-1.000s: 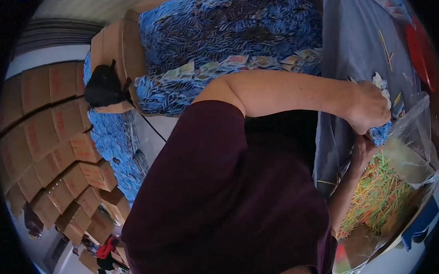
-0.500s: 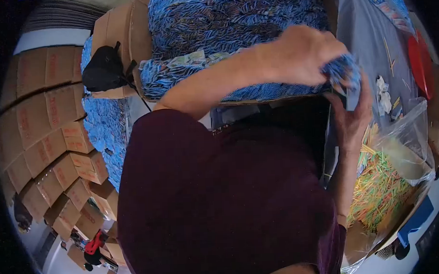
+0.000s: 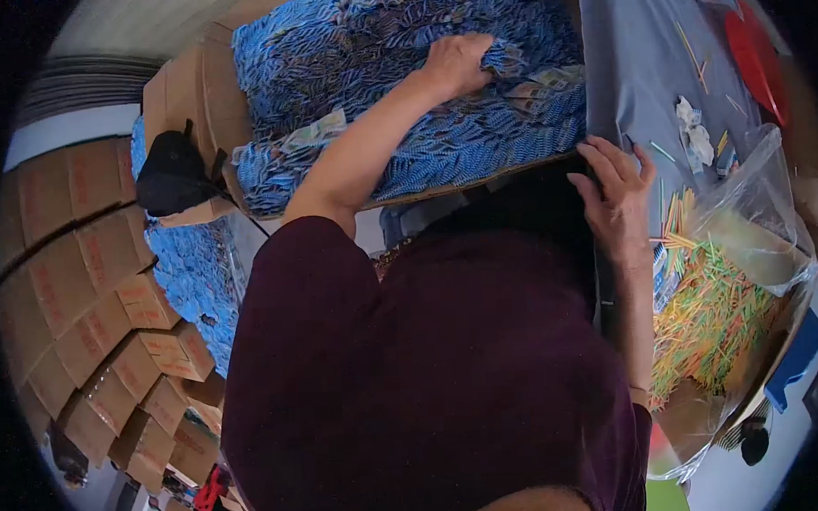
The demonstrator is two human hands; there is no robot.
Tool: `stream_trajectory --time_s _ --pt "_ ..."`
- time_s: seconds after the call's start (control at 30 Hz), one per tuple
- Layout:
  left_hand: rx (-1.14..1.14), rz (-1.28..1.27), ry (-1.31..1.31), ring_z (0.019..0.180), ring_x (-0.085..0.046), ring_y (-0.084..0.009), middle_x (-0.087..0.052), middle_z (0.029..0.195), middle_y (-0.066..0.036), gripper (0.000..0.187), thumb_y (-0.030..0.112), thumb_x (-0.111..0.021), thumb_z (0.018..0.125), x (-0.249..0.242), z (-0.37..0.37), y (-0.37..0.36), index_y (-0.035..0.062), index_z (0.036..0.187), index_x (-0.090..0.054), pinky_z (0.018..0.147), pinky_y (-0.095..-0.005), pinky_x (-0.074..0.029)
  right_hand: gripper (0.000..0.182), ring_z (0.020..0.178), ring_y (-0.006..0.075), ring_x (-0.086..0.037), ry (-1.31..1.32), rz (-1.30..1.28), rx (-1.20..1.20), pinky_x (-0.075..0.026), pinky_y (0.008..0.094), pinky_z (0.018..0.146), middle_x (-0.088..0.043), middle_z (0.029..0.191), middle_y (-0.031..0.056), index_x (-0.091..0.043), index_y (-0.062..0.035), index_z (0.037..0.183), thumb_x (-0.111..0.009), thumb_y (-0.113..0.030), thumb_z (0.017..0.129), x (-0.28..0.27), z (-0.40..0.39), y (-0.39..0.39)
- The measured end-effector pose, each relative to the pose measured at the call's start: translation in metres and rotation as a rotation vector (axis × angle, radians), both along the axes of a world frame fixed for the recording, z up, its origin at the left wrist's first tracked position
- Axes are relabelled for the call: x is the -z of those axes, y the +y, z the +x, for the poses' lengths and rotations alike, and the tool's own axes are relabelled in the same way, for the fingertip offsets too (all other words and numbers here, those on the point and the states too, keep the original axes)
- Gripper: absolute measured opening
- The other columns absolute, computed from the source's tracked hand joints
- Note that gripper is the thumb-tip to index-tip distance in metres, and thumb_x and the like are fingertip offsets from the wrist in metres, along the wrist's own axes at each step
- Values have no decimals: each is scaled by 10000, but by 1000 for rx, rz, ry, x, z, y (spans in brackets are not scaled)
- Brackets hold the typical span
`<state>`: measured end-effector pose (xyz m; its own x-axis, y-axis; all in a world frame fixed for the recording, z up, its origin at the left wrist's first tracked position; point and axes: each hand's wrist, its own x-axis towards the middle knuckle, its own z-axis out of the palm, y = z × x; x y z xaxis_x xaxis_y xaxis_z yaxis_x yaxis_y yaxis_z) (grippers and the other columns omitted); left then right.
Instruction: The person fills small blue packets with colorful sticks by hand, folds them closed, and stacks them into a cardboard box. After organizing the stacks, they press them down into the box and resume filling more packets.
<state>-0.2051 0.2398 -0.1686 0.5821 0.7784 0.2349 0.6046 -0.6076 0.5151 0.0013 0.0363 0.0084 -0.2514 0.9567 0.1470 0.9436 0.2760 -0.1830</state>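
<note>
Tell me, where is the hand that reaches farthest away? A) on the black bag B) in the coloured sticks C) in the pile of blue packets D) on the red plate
C: that hand is pressed down into the pile of blue packets in the cardboard box.

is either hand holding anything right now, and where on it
One hand presses into the blue packets in the cardboard box; a grip cannot be told. The other hand is spread open, holding nothing.

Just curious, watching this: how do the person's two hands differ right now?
The left hand reaches far out, fingers curled on blue packets in the carton. The right hand is close in, open, fingers spread at the grey cloth edge. Both are bare.
</note>
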Motion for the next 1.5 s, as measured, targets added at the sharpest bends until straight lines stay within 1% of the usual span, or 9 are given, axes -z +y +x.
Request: stream_trajectory --time_s 0.53,0.73,0.83,0.93,1.17,1.3,1.37,1.4,1.5 --pt "115 -188 -116 1166 -559 -444 -579 1271 -250 514 304 -616 940 38 39 -54 1 1334 -490 975 -506 -462 393 1180 225 -592 -62 -109 17 -252 539 1127 -641 1219 71 -655 -104 1156 -764 -114 779 5 -1 -8" --pt "92 -186 201 1186 -546 -435 -564 1279 -277 472 322 -511 1002 22 47 -52 5 1348 -465 1002 -497 -448 431 1195 241 -577 -101 -174 15 -259 547 1126 -621 1245 76 -651 -112 1162 -779 -101 750 -5 -1 -10" --pt "63 -406 290 1286 -509 -402 -528 1382 -253 689 533 -522 949 6 46 -41 16 1399 -457 1083 -513 -389 414 1233 241 -549 -63 -137 30 -268 574 1107 -583 1289 90 -651 -126 1160 -772 -129 764 -11 -1 -20" --pt "118 -870 139 1472 -289 -375 -289 1579 -257 1298 940 -462 698 -6 36 -17 30 1578 -174 1192 -411 -276 410 1261 262 -529 -18 -61 64 -287 564 1093 -571 1311 107 -654 -121 1155 -771 -122 762 -22 1 -31" --pt "195 -922 27 1517 -184 -316 -190 1646 -141 1023 860 -366 843 -20 15 29 163 1584 -254 1211 -394 -210 377 1292 278 -505 -8 34 159 -317 540 1074 -544 1361 123 -659 -108 1126 -765 -109 764 -29 12 -53" --pt "130 -1114 -36 1511 -203 -315 -218 1634 -165 1030 850 -335 863 -32 19 10 114 1580 -253 1221 -407 -168 374 1295 282 -501 1 12 144 -328 531 1068 -548 1348 128 -659 -103 1120 -765 -108 762 -28 12 -58" --pt "308 -1107 119 1519 -182 -301 -198 1633 -196 1060 859 -329 857 -51 31 -10 84 1575 -253 1220 -439 -159 371 1290 285 -502 9 10 139 -329 532 1066 -553 1335 129 -659 -100 1117 -764 -107 761 -24 13 -59" --pt "205 -835 225 1495 -232 -370 -254 1604 -237 1027 825 -365 878 -27 41 -27 75 1570 -257 1194 -448 -234 368 1286 288 -504 20 5 128 -330 533 1063 -558 1322 129 -659 -97 1113 -764 -106 760 -21 13 -59" --pt "-25 -605 527 1449 -90 -589 -77 1622 -297 1163 834 -455 828 -31 69 -80 64 1596 -43 1100 -738 -125 358 1275 289 -508 27 0 123 -331 534 1059 -564 1306 124 -659 -96 1103 -764 -116 761 -21 11 -56"
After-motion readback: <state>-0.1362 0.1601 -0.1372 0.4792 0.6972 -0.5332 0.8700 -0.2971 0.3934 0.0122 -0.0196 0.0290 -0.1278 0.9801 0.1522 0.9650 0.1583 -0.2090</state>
